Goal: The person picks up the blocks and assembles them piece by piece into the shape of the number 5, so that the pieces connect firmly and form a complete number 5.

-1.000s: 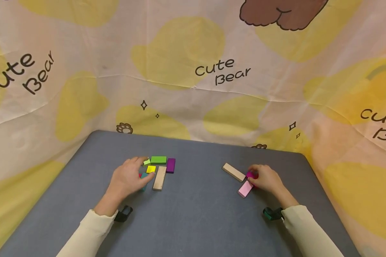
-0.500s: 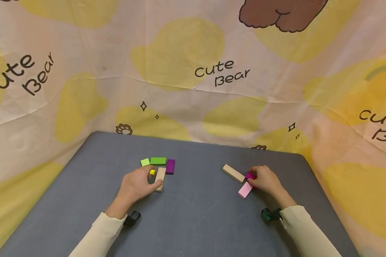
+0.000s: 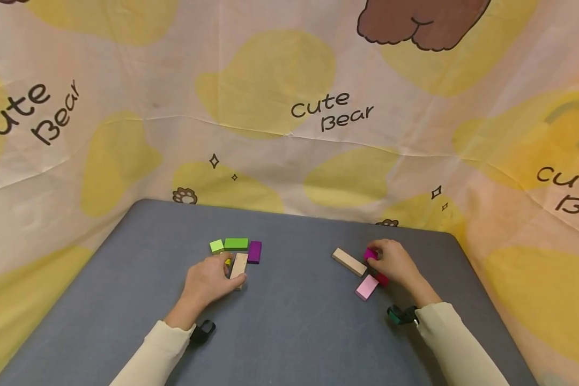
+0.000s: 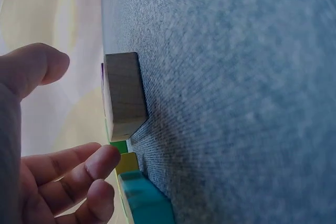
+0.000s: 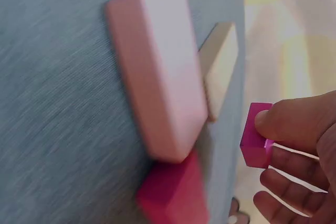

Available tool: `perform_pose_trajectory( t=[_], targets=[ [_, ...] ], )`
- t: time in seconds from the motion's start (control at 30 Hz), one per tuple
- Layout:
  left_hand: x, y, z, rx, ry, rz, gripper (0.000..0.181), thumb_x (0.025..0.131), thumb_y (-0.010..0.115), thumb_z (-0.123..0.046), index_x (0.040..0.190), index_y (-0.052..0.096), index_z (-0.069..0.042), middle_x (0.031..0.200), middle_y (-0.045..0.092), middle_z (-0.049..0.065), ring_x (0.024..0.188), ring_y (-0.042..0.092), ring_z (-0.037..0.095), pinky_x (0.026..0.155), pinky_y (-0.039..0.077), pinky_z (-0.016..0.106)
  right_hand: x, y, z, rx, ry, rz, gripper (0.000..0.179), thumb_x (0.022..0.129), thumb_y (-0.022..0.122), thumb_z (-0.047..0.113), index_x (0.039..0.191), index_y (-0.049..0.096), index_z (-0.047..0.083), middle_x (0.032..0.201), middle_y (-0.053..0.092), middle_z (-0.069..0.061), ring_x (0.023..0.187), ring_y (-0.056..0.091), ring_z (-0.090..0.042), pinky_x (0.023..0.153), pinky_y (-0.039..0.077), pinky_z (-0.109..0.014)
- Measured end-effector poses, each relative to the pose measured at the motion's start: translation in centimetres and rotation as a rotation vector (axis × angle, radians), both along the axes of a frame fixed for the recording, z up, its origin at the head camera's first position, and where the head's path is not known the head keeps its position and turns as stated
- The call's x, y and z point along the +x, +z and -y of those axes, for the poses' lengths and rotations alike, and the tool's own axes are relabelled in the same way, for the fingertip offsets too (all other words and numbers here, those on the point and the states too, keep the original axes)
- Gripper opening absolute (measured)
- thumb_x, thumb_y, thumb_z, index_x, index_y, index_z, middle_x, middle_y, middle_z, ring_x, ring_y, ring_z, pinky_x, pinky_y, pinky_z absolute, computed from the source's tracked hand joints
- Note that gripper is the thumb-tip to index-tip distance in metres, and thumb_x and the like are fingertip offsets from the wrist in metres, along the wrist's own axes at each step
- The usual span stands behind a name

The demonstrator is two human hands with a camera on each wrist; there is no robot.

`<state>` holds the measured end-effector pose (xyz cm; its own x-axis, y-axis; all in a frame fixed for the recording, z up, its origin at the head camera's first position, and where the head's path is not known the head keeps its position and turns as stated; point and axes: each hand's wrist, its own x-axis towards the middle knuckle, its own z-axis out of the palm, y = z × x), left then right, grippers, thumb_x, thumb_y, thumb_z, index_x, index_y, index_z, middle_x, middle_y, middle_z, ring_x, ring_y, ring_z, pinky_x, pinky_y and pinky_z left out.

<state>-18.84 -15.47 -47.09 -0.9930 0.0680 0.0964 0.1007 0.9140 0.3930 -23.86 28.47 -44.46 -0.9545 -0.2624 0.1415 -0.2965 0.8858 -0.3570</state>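
Note:
Between thumb and fingers my right hand point(image 3: 394, 264) pinches a small magenta block point(image 5: 256, 129), held above the table. A crimson block point(image 3: 381, 279) and a pink block point(image 3: 366, 288) lie below that hand. My left hand point(image 3: 208, 282) hovers at a plain wooden block point(image 4: 126, 93), its thumb and fingers spread apart on either side. In the left wrist view, a yellow block point(image 4: 127, 162) and a teal block point(image 4: 148, 198) sit close by its fingertips. The hand hides the teal block in the head view.
Behind the left hand lie a light green block point(image 3: 216, 246), a green block point(image 3: 236, 244) and a purple block point(image 3: 254, 252). Another plain wooden block point(image 3: 349, 261) rests left of the right hand. A printed cloth point(image 3: 289, 177) hangs around the grey table point(image 3: 299, 332).
My left hand has moved right, from the teal block to the plain wooden block. My right hand has lifted the magenta block up and away from the crimson block.

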Motion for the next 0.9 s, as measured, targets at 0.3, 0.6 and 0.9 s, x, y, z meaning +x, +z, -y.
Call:
perform_pose_trajectory(
  t=[0.3,0.6,0.9],
  targets=[
    [-0.3,-0.2,-0.3,-0.009,0.001,0.01,0.056,0.071,0.072,-0.051,0.113,0.065,-0.015,0.069,0.057,-0.008,0.056,0.049,0.008,0.047,0.036,0.028,-1.8,0.5,3.6,-0.094,0.091,-0.013,0.03,0.079,0.074,0.011,0.107,0.07,0.002,0.103,0.068,-0.014,0.094,0.065,-0.029,0.077,0.053,-0.044],
    [-0.5,-0.3,-0.4,-0.012,0.007,0.019,0.058,0.069,0.072,-0.049,0.114,0.064,-0.013,0.068,0.056,-0.007,0.056,0.048,0.009,0.047,0.035,0.029,-4.1,-0.5,6.7,-0.103,0.175,-0.001,0.028,0.081,0.073,0.011,0.108,0.07,0.004,0.102,0.067,-0.011,0.094,0.063,-0.025,0.08,0.052,-0.041],
    [-0.8,-0.5,-0.6,0.003,0.057,0.049,0.057,0.07,0.071,-0.05,0.115,0.064,-0.015,0.067,0.057,-0.005,0.056,0.05,0.011,0.047,0.035,0.029,-5.1,-1.5,8.7,-0.09,0.179,0.076,0.029,0.083,0.072,0.011,0.111,0.069,0.003,0.109,0.065,-0.012,0.094,0.062,-0.024,0.079,0.051,-0.038]
  ],
)
